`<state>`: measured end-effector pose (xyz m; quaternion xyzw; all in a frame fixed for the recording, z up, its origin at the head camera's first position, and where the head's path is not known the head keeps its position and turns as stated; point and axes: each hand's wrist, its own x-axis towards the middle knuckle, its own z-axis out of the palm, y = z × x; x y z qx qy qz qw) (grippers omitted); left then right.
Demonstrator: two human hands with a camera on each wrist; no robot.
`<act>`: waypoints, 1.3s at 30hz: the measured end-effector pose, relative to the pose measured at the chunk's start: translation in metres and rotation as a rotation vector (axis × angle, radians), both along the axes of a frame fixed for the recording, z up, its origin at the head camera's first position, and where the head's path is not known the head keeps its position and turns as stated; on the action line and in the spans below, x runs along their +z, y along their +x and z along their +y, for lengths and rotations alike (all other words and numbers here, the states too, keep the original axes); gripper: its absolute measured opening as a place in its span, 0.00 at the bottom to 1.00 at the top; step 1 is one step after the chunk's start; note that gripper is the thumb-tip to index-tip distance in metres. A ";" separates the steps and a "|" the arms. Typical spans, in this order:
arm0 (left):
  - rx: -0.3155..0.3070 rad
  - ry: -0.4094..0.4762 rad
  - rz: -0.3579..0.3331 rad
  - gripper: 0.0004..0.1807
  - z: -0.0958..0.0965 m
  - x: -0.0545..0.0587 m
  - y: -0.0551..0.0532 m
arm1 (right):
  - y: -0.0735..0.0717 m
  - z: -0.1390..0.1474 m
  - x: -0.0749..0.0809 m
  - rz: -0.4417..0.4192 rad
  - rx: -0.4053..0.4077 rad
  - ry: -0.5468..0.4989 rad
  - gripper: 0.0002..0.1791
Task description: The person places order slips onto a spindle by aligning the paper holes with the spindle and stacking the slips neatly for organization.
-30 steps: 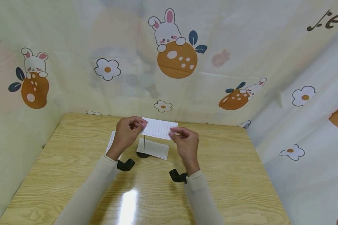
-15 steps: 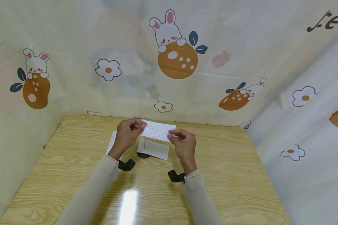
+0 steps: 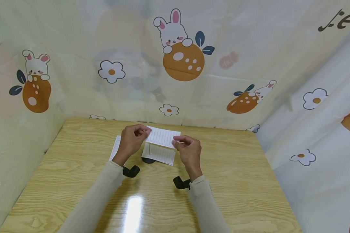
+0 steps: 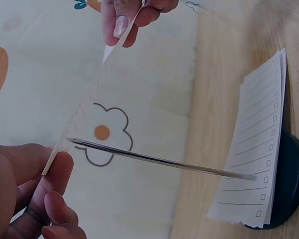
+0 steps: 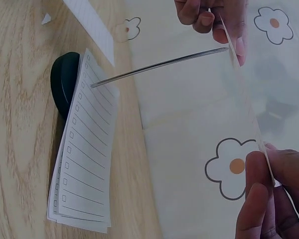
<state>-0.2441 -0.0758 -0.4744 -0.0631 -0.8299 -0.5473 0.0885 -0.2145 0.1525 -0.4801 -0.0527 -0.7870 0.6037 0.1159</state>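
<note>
My left hand [image 3: 131, 140] pinches one end of a white lined paper slip [image 3: 162, 137] between thumb and fingers. The other end is pinched by my right hand [image 3: 189, 150], so the slip spans the two. Under it stands a bill spike [image 4: 159, 160], a thin upright metal rod on a dark round base [image 4: 293, 184]. The rod's tip is right at the slip's underside, closer to my left hand. Several lined slips [image 5: 84, 149] with small checkboxes are threaded low on the rod, above the base.
More lined paper [image 3: 115, 148] lies on the wooden table [image 3: 236, 181], partly behind my left wrist. A small white scrap [image 5: 46, 19] lies near the base. A printed curtain [image 3: 134, 97] stands behind the table.
Both hands have lowered the slip slightly toward the spike. My right hand has also shifted left. The slips on the rod have stayed put.
</note>
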 end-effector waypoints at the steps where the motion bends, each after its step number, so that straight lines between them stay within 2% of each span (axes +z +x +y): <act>1: 0.002 0.002 -0.003 0.03 0.000 -0.001 0.000 | 0.000 0.000 0.000 -0.005 -0.001 0.001 0.05; 6: 0.009 0.002 -0.026 0.04 0.001 -0.003 0.001 | 0.001 0.000 -0.002 -0.029 -0.004 -0.001 0.05; 22: 0.011 -0.006 -0.029 0.03 0.002 -0.008 0.001 | 0.001 0.000 -0.012 -0.037 -0.008 0.031 0.05; 28: 0.012 -0.038 -0.066 0.03 0.001 -0.017 0.002 | 0.002 0.000 -0.015 -0.054 -0.023 0.050 0.05; 35: 0.009 -0.023 -0.060 0.03 0.000 -0.028 0.001 | 0.002 0.000 -0.021 -0.081 -0.029 0.077 0.05; 39: 0.004 -0.014 -0.084 0.03 0.000 -0.033 0.001 | 0.001 0.001 -0.026 -0.103 -0.025 0.092 0.05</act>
